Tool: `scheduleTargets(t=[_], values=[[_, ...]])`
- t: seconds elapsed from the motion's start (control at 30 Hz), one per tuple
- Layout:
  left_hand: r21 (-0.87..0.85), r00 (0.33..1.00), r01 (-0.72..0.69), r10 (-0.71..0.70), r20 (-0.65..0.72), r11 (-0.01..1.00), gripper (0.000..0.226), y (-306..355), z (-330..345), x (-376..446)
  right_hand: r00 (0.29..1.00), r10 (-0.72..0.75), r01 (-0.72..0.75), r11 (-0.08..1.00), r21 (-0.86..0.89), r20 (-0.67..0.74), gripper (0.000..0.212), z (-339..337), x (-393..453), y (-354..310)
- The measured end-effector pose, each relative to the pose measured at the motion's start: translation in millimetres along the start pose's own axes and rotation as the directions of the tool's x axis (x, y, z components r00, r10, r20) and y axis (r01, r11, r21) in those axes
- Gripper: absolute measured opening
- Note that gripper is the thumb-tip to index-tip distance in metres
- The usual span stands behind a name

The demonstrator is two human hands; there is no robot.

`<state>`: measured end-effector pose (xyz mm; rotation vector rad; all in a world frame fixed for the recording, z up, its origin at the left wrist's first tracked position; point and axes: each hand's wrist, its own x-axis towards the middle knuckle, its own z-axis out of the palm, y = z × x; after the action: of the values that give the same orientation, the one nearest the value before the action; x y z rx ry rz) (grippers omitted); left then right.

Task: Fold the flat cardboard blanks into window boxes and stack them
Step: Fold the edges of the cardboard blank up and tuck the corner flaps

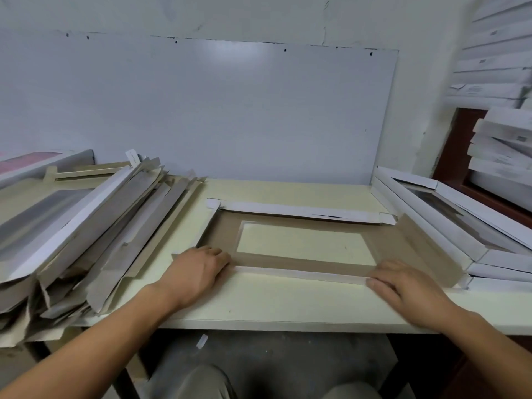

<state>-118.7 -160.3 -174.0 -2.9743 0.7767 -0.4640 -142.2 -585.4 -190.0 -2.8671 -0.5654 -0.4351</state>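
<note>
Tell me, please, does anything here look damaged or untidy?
Yes. The far flap of the blank being folded has a dark tear near its right end. The pile of flat blanks at left is splayed and hangs over the table edge.

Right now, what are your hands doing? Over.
Left hand, right hand pressing near flap of brown cardboard window blank. Far flap up. Nothing blocking.

I see a cardboard blank (305,254) lying brown side up on the table (288,309). My left hand (198,272) and right hand (403,283) press its near flap (299,274). Left of the blank lies a pile of flat blanks (86,226); right of it, folded window boxes (449,223).
</note>
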Motion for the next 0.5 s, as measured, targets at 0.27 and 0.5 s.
scheduleTargets(t=[0.27, 0.5], values=[[0.018, 0.964, 0.255, -0.256, 0.075, 0.967, 0.009, 10.9, 18.6, 22.8, 0.969, 0.177, -0.179, 0.984, -0.001, 0.173, 0.036, 12.1, 34.9, -25.5], [-0.184, 0.946, 0.149, -0.085, 0.314, 0.972, 0.060, 67.3, 37.6, 49.1, 0.886, 0.031, -0.025, 1.000, -0.019, 0.463, 0.065, 51.7, 60.8, -87.4]])
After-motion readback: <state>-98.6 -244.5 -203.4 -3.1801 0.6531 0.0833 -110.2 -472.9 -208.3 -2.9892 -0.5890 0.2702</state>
